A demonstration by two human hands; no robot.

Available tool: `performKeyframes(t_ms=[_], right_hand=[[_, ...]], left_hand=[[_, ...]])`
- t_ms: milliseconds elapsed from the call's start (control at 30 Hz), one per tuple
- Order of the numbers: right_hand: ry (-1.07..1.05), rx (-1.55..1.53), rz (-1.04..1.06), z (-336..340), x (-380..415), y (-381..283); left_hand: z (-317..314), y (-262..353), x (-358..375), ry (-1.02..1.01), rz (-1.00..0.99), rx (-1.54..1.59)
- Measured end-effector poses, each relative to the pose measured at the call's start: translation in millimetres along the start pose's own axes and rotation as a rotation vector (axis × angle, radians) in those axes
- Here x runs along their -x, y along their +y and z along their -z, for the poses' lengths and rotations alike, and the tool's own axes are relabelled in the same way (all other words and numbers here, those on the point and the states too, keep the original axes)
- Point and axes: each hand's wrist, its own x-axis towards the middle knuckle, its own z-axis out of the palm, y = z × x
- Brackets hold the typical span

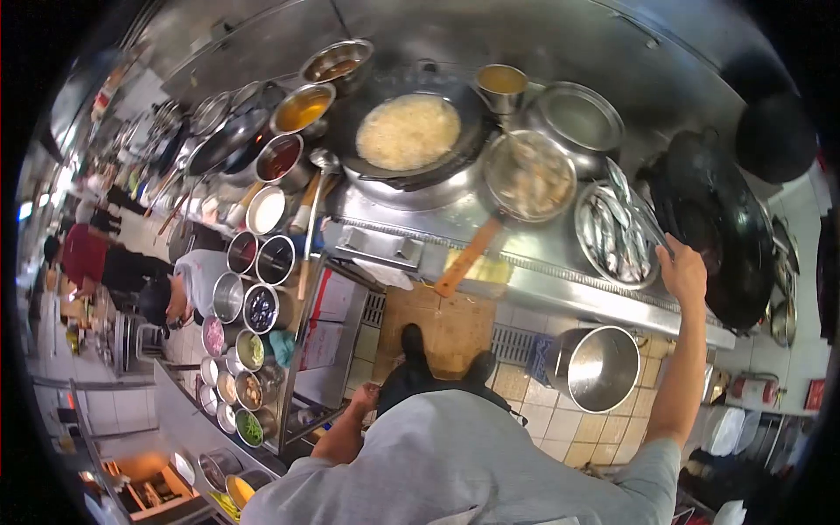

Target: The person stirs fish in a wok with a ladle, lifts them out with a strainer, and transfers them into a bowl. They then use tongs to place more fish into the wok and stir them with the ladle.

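My right hand (682,269) is closed around metal tongs (649,226), which reach over a metal bowl (643,284) of small silvery fish (609,234). One fish (618,182) sticks up at the tongs' tips, at the bowl's far rim. Left of the bowl, a wooden-handled strainer (496,229) holds browned fish pieces (535,179). Pale oil bubbles (409,131) fill the wok (468,131) on the burner. My left hand (366,398) hangs low near my hip, fingers curled; what it holds, if anything, is hidden.
A large dark wok (735,236) stands at the right. Sauce pots (304,107) and a ladle (308,232) are left of the burner. Ingredient tubs (261,306) fill a side rack. A tall steel pot (604,367) is below the counter. Another person (197,280) bends at the left.
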Motion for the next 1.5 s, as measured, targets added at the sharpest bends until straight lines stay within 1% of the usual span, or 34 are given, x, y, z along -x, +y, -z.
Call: performKeyframes(t_ms=[67,100,200,267,300,400,467,500,600,700,800,900,1000,1033,1067,1133,1167,1267,1300,1333,1400,1500], right_hand=[[0.063,-0.001,0.162,4,-18,-35],[0.095,0.003,0.236,8,-28,-54],[0.082,-0.009,0.394,20,-59,-146],[0.077,-0.013,0.551,10,-89,-202],[0.034,0.001,0.6,7,-101,-232],[-0.069,0.07,0.73,-10,-131,-318],[-0.119,0.142,0.814,-29,-148,-362],[-0.144,0.177,0.858,-39,-157,-378],[-0.2,0.285,0.933,-67,-176,-414],[-0.242,0.361,0.977,-81,-187,-431],[-0.276,0.458,0.957,-87,-190,-439],[-0.21,0.461,0.934,-105,-202,-426],[-0.131,0.395,0.859,-76,-188,-407],[-0.116,0.399,0.856,-66,-187,-393],[-0.077,0.377,0.838,-59,-186,-375],[0.0,0.34,0.786,-40,-177,-327],[-0.005,0.354,0.708,-17,-161,-307],[0.074,0.308,0.528,13,-135,-203],[0.133,0.279,0.447,16,-127,-162],[0.077,0.31,0.34,22,-116,-123],[-0.029,0.349,0.149,35,-97,-58],[-0.104,0.346,-0.011,19,-75,21]], left_hand=[[17,14,7,-0.031,-0.022,0.191],[19,11,0,-0.059,-0.023,0.252],[31,7,-29,-0.133,-0.024,0.279],[24,0,-44,-0.064,-0.004,0.55],[21,-6,-50,-0.031,0.01,0.685],[34,-16,-63,-0.209,0.063,0.931],[38,-26,-55,-0.155,0.101,1.103],[38,-31,-51,-0.126,0.123,1.188],[30,-56,-47,-0.083,0.253,1.205],[11,-84,-39,-0.134,0.312,1.276],[-5,-98,-27,-0.173,0.362,1.26],[-31,-119,-33,-0.295,0.333,1.42],[-45,-114,-37,-0.318,0.202,1.289],[-35,-92,-26,-0.196,0.271,1.215],[-28,-78,-23,-0.188,0.263,1.184],[-18,-57,-18,-0.183,0.24,1.111],[-21,-53,-23,-0.191,0.229,1.047],[-22,-48,-40,-0.326,0.076,0.901],[-21,-33,-28,-0.24,0.148,0.952],[-17,-15,-25,-0.228,0.13,0.863],[-18,-9,-26,-0.177,0.099,0.705],[-38,-34,-53,-0.102,-0.137,0.378]])
